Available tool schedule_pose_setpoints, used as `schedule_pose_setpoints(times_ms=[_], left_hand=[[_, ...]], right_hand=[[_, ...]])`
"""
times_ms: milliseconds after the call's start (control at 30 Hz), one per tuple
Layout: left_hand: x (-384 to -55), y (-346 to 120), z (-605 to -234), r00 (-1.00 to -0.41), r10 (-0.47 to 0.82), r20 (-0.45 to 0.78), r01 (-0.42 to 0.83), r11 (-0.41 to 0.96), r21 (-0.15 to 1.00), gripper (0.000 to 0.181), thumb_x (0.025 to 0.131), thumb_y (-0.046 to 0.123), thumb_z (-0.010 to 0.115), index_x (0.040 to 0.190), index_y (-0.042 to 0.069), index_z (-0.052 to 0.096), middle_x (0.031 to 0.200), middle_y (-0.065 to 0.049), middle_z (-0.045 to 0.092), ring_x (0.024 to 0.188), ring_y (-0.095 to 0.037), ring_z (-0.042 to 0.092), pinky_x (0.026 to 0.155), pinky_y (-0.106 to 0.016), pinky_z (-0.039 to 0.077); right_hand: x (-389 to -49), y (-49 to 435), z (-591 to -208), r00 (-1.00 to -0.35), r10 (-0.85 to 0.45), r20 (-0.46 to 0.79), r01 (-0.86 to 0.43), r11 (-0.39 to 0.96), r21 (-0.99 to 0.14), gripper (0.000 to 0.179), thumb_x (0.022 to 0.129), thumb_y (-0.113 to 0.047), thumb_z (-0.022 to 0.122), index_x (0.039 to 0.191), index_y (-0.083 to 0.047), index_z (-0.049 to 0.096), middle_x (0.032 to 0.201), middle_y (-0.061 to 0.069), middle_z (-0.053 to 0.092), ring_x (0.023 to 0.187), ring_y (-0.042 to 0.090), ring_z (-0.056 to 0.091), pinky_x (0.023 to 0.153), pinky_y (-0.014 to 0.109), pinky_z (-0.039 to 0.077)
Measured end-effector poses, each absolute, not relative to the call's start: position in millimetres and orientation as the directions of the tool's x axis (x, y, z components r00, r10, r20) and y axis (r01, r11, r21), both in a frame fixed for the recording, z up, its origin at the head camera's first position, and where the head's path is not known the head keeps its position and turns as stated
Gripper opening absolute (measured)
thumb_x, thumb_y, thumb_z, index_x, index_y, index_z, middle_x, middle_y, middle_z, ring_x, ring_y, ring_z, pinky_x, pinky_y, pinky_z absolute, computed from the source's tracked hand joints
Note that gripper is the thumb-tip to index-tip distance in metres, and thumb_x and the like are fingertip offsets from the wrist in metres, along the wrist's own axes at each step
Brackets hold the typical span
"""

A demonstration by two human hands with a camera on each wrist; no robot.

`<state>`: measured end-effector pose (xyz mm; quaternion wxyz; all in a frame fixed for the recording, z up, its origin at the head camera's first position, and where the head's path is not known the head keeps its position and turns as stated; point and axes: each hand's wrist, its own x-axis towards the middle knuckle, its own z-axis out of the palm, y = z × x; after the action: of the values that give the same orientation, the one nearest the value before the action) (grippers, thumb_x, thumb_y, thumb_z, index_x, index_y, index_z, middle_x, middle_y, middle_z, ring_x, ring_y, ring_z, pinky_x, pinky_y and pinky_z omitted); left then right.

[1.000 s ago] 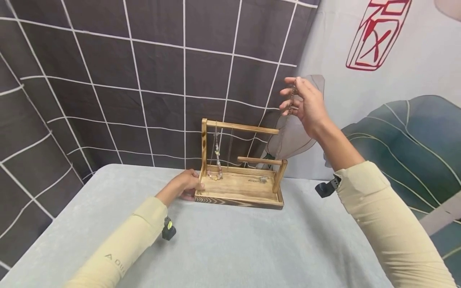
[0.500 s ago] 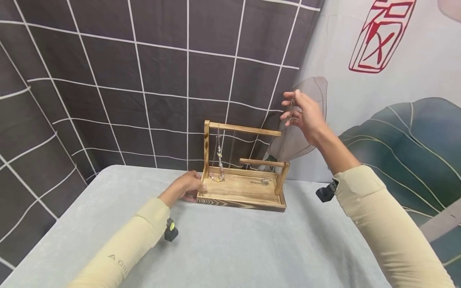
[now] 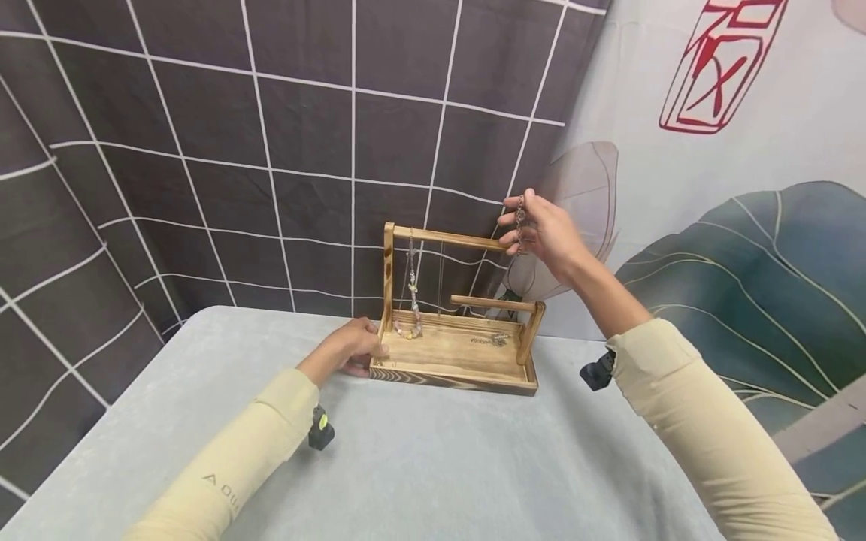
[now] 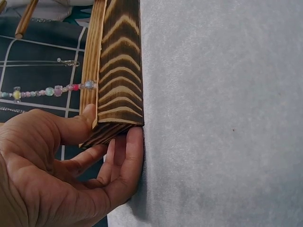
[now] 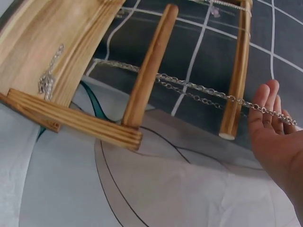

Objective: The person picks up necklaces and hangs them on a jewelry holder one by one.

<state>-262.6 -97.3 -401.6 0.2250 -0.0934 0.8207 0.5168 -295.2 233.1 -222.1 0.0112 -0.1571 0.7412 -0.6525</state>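
A wooden jewelry stand (image 3: 453, 382) has a shallow tray, a long upper bar (image 3: 446, 239) and a shorter lower bar (image 3: 494, 303). My left hand (image 3: 348, 346) grips the tray's left end, thumb over the rim and fingers underneath at the outside. With my right hand (image 3: 548, 237) I hold up a silver chain necklace (image 5: 189, 85) by the upper bar's free right end. In the right wrist view one strand crosses in front of that bar and another runs behind it. A beaded necklace (image 3: 414, 289) hangs near the bar's left post.
Beside it on the upper bar hangs a thin fine chain (image 4: 42, 62). A small heap of silver chain (image 3: 494, 340) lies in the tray's right part. Pale cloth covers the table (image 3: 433, 466), and a dark gridded curtain (image 3: 304, 128) stands close behind.
My right hand has come down and to the left with the chain necklace, from above and right of the upper bar to its free end. The left hand keeps its grip on the tray.
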Motion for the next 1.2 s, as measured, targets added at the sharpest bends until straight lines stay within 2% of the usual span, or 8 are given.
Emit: schedule_pose_setpoints(times_ms=[133,400,567,767,967,1100,1200], left_hand=[[-263,-98,-400,-0.883,0.076,-0.464,-0.383,0.456,0.803,0.047,0.103,0.004,0.076,0.143,0.003,0.052,0.107,-0.015,0.075,0.088,-0.022,0.077,0.08,-0.041,0.075],[-263,-96,-398,-0.88,0.076,-0.47,-0.386,0.463,0.798,0.052,0.103,0.004,0.075,0.148,0.004,0.051,0.107,-0.014,0.072,0.09,-0.023,0.076,0.083,-0.042,0.076],[-263,-98,-397,-0.878,0.068,-0.473,-0.392,0.463,0.795,0.05,0.103,0.005,0.075,0.147,0.004,0.051,0.105,-0.013,0.072,0.09,-0.023,0.076,0.082,-0.041,0.076],[-262,-97,-397,-0.878,0.068,-0.473,-0.394,0.458,0.797,0.05,0.102,0.004,0.075,0.146,0.004,0.051,0.105,-0.014,0.073,0.089,-0.022,0.076,0.08,-0.04,0.075],[-262,-95,-397,-0.88,0.071,-0.47,-0.39,0.457,0.799,0.053,0.102,0.003,0.076,0.148,0.004,0.05,0.106,-0.015,0.074,0.088,-0.022,0.076,0.081,-0.041,0.075],[-262,-95,-399,-0.881,0.068,-0.468,-0.389,0.461,0.798,0.052,0.102,0.004,0.076,0.148,0.003,0.051,0.108,-0.016,0.075,0.089,-0.023,0.076,0.082,-0.042,0.075],[-262,-95,-400,-0.88,0.064,-0.47,-0.391,0.465,0.794,0.05,0.102,0.005,0.076,0.147,0.003,0.053,0.108,-0.015,0.075,0.089,-0.023,0.076,0.082,-0.042,0.075]], right_hand=[[-296,225,-227,-0.949,-0.252,0.188,-0.217,0.092,-0.972,0.06,0.124,-0.045,0.034,0.156,0.003,0.049,0.108,-0.001,0.07,0.083,0.011,0.075,0.074,0.022,0.065],[-295,214,-238,-0.943,-0.287,0.167,-0.212,0.131,-0.969,0.064,0.124,-0.043,0.033,0.159,0.01,0.045,0.108,-0.003,0.074,0.094,0.009,0.08,0.086,0.02,0.067],[-297,205,-244,-0.937,-0.31,0.16,-0.208,0.127,-0.97,0.064,0.125,-0.039,0.033,0.158,0.013,0.046,0.107,-0.007,0.078,0.098,0.006,0.081,0.094,0.021,0.068],[-298,198,-252,-0.932,-0.321,0.169,-0.227,0.152,-0.962,0.066,0.125,-0.041,0.033,0.157,0.014,0.049,0.108,-0.009,0.079,0.101,0.004,0.081,0.097,0.022,0.067],[-297,197,-265,-0.937,-0.313,0.157,-0.216,0.166,-0.962,0.062,0.125,-0.038,0.032,0.152,0.013,0.055,0.115,0.0,0.081,0.104,0.005,0.081,0.101,0.025,0.068],[-297,194,-275,-0.941,-0.302,0.156,-0.22,0.193,-0.956,0.06,0.126,-0.037,0.032,0.151,0.011,0.058,0.132,0.016,0.079,0.11,0.007,0.08,0.102,0.025,0.067],[-295,192,-281,-0.943,-0.294,0.157,-0.224,0.208,-0.952,0.059,0.126,-0.036,0.032,0.151,0.011,0.058,0.147,0.028,0.071,0.117,0.012,0.08,0.104,0.025,0.066]])
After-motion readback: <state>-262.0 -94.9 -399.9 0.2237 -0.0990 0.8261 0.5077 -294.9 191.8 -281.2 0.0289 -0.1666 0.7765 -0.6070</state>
